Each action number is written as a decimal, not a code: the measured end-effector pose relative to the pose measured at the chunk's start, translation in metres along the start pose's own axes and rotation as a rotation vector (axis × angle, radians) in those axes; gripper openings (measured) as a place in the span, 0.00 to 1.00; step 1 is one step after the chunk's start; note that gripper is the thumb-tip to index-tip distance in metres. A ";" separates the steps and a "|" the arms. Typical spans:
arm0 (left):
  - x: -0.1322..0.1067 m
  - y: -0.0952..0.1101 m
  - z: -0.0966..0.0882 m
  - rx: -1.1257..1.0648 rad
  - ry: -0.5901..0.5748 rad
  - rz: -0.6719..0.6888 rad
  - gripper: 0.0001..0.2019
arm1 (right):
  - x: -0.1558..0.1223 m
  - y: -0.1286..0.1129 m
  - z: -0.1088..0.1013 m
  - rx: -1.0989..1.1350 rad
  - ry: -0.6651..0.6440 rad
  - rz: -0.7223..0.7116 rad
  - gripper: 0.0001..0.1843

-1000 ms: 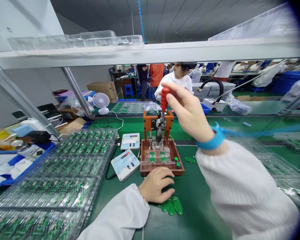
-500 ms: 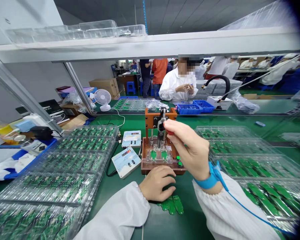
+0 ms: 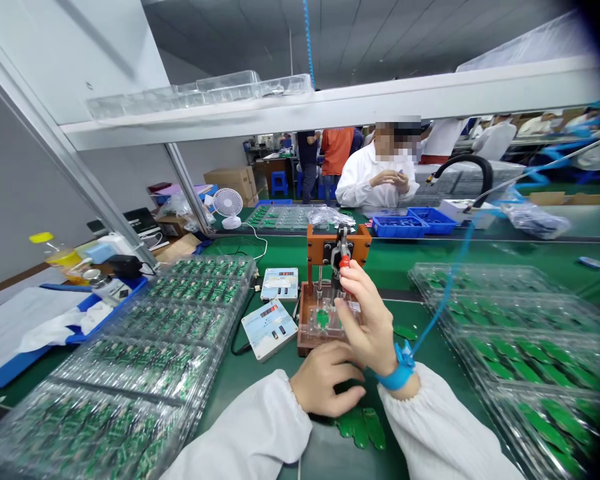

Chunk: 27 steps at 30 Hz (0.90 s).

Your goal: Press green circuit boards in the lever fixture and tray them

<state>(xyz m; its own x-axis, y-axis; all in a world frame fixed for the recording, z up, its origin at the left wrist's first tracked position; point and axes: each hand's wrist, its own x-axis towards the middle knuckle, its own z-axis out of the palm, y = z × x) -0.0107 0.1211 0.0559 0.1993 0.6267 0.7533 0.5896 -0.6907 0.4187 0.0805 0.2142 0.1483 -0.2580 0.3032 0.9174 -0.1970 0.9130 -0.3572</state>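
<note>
A brown test fixture (image 3: 316, 341) with an orange top frame stands in the middle of the bench. My right hand (image 3: 373, 320), with a blue wrist strap, is closed on the red clamp handle (image 3: 345, 263) at its front. A small green circuit board (image 3: 323, 318) shows in the clear plate below; my right hand covers the plate's other side. My left hand (image 3: 325, 380) rests on the bench before the fixture, fingers curved and apart. Loose green circuit boards (image 3: 363, 428) lie just below its thumb; whether it touches them I cannot tell.
Clear trays of boards flank the bench, a left tray (image 3: 180, 347) and a right tray (image 3: 473, 360). Two meter boxes (image 3: 269, 328) sit left of the fixture. Behind are a small fan (image 3: 228, 205), blue bins (image 3: 400, 225) and a co-worker (image 3: 375, 175). A shelf (image 3: 280, 113) crosses overhead.
My right hand has moved down and left relative to the fixture, keeping hold of the clamp handle. My left hand stays beside the loose boards. The camera view has shifted left.
</note>
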 end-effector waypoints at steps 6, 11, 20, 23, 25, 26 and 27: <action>0.011 -0.005 -0.058 0.087 0.292 -0.203 0.10 | -0.002 0.003 0.003 -0.002 -0.015 -0.018 0.34; 0.020 -0.065 -0.121 0.373 -0.068 -0.702 0.12 | 0.001 -0.001 0.000 -0.005 -0.031 -0.014 0.34; 0.027 -0.106 -0.156 0.571 -0.889 -0.939 0.59 | 0.002 -0.002 -0.003 -0.019 -0.051 -0.027 0.34; 0.028 -0.109 -0.154 0.579 -0.916 -0.927 0.60 | 0.003 -0.002 -0.003 -0.031 -0.049 -0.025 0.33; 0.028 -0.111 -0.152 0.578 -0.917 -0.940 0.61 | 0.004 -0.003 -0.003 -0.032 -0.050 -0.026 0.33; 0.028 -0.112 -0.151 0.577 -0.921 -0.947 0.61 | 0.004 -0.003 -0.003 -0.029 -0.049 -0.028 0.33; 0.028 -0.112 -0.151 0.576 -0.931 -0.953 0.61 | 0.005 -0.004 -0.003 -0.024 -0.047 -0.030 0.33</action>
<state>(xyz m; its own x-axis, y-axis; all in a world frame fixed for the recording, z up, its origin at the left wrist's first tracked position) -0.1892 0.1621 0.1065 -0.1466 0.9137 -0.3789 0.9679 0.2116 0.1358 0.0833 0.2131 0.1546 -0.2967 0.2628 0.9181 -0.1825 0.9280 -0.3247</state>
